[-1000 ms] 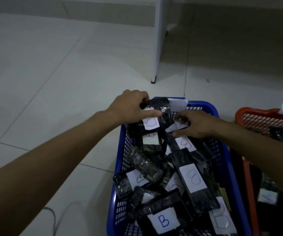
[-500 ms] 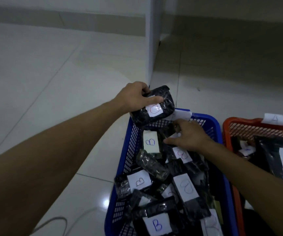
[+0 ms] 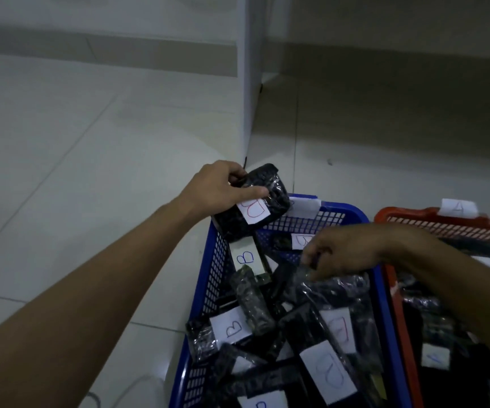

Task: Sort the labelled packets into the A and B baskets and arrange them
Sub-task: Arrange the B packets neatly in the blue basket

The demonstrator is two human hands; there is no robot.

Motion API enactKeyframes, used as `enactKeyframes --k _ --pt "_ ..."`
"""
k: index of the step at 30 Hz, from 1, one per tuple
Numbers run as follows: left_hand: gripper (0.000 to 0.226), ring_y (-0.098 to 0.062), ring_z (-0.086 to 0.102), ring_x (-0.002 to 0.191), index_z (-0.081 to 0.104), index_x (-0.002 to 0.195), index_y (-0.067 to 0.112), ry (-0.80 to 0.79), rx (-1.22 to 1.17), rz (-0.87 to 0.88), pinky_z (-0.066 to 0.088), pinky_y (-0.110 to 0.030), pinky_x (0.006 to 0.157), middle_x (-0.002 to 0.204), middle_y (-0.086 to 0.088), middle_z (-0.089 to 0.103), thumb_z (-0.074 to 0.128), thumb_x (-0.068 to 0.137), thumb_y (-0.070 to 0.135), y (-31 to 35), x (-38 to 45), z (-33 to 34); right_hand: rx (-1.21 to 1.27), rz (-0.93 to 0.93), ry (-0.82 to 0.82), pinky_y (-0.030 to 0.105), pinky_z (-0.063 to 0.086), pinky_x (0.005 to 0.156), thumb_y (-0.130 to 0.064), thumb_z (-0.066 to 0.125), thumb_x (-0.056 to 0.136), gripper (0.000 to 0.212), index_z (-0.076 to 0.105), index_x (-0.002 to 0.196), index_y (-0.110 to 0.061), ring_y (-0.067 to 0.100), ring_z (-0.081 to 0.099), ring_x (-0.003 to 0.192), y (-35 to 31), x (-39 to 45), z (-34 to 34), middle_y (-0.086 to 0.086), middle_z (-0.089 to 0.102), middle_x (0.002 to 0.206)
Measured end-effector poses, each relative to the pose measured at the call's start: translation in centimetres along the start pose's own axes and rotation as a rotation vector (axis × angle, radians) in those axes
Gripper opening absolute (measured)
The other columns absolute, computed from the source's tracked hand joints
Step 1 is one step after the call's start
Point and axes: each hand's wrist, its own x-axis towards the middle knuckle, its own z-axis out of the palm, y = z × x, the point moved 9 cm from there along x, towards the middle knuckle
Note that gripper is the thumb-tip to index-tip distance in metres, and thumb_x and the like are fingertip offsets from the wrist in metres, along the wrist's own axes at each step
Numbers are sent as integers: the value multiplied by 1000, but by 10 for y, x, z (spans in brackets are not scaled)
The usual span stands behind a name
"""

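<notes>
A blue basket full of several black packets with white B labels fills the lower middle. My left hand grips one black packet with a red B label, held above the basket's far left corner. My right hand pinches the top edge of another black packet with a red label, lifting it inside the basket. A red basket with a white A tag stands to the right and holds dark packets.
Pale floor tiles lie to the left and beyond the baskets. A white upright post rises just behind the blue basket. A thin cable lies on the floor at the lower left.
My right hand has moved right and taken hold of a packet's edge, raising it. My left hand keeps the B packet lifted at the basket's far corner. The view has shifted slightly.
</notes>
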Motion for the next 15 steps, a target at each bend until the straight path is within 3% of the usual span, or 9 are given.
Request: enactKeyframes --k 3,6,8,11,15 --pt "61 -10 64 92 67 115 22 -7 -5 1 43 -20 65 103 6 68 73 70 63 -4 -4 1 -124 70 -30 20 50 73 -32 66 92 13 71 104 -33 -1 59 80 7 1 17 -22 64 84" --pt "58 -11 65 94 68 113 23 15 -41 -9 44 -22 67 104 6 68 75 70 61 -6 -6 -4 -101 111 199 28 52 84 -49 75 81 30 68 105 -32 4 61 90 1 -2 -16 -17 65 95" --pt "51 -9 64 89 67 108 25 57 -65 -31 46 -24 66 100 7 67 76 71 58 -7 -8 -13 -20 91 315 28 51 82 -62 70 79 36 69 99 -31 4 61 89 -11 4 -31 -15 66 95" --pt "51 -9 65 86 65 107 23 110 -77 -69 48 -26 63 97 7 66 77 71 57 -13 -12 -21 71 96 268 29 51 82 -67 66 79 50 76 89 -20 12 67 89 -32 30 -16 -7 74 88" --pt "51 -12 67 84 64 105 22 139 -104 -95 47 -26 61 94 4 67 76 71 59 -22 -18 -21 55 135 295 25 49 61 -50 74 83 35 69 83 -16 14 65 75 -41 59 0 0 72 84"
